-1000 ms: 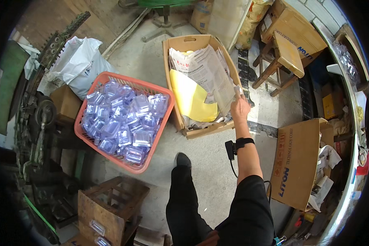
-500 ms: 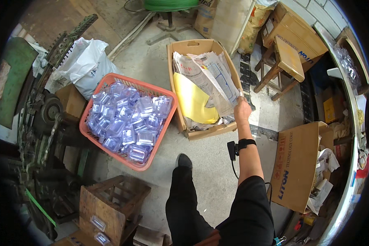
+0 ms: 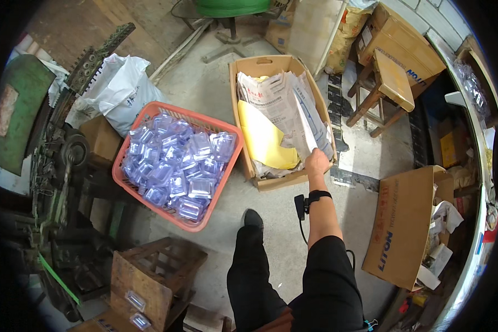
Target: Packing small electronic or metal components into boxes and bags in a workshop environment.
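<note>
My right hand (image 3: 317, 162) is closed on the lower corner of a printed newspaper sheet (image 3: 271, 108) at the near right of a shallow cardboard box (image 3: 271, 185). A raised edge of the sheet runs up from my fingers. More newspaper lies beneath it, and a curved piece of yellow paper (image 3: 264, 141) rests along the left side of the box. A black band with a small device (image 3: 310, 203) is strapped round my right forearm. My left hand is not in view.
Left of the box stands an orange plastic basket (image 3: 204, 221) full of clear plastic packs. Beyond it is a white sack (image 3: 128, 88). A wooden stool (image 3: 392, 83) and a large carton (image 3: 398, 227) stand on the right. Dark machinery (image 3: 66, 160) lines the left.
My right hand has moved left and a little nearer, drawing the newspaper corner with it. The sheet's raised edge now stands steeper, showing more print on its left.
</note>
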The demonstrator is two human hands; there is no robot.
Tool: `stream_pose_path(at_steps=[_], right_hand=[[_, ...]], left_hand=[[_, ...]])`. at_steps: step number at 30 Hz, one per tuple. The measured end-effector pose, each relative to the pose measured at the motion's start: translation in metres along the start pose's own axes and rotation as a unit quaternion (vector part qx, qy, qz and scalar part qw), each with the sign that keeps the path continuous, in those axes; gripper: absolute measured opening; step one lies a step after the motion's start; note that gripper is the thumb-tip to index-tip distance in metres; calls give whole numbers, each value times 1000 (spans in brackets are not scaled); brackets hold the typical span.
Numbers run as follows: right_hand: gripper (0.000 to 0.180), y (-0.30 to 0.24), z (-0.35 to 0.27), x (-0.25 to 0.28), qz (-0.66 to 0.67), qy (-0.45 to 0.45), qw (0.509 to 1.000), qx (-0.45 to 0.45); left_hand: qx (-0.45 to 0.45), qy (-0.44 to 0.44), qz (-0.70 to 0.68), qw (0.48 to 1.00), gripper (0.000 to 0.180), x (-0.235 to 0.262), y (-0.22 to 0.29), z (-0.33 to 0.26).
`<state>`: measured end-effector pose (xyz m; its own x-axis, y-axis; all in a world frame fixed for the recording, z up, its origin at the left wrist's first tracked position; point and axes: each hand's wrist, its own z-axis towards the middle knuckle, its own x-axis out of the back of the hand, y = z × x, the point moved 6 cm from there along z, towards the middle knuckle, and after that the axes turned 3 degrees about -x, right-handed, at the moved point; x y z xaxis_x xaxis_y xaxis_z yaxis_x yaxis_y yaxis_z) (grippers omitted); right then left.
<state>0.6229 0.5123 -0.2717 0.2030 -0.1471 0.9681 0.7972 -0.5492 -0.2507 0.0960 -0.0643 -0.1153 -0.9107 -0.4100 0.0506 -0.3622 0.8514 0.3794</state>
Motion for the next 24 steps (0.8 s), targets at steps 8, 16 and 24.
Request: stream_pose_path(at_steps=[8,16,24], right_hand=[[17,-98,-16,8,505,-61,860,45],[11,-188,-91,75,728,-145,670,8],[9,-152,-164,129,847,-199,486,-82]], left_hand=[[-6,-24,33,999,23,-18,20,-1],[-25,-32,85,996,23,-23,48,-27],[-44,-66,125,989,23,-45,56,-50]])
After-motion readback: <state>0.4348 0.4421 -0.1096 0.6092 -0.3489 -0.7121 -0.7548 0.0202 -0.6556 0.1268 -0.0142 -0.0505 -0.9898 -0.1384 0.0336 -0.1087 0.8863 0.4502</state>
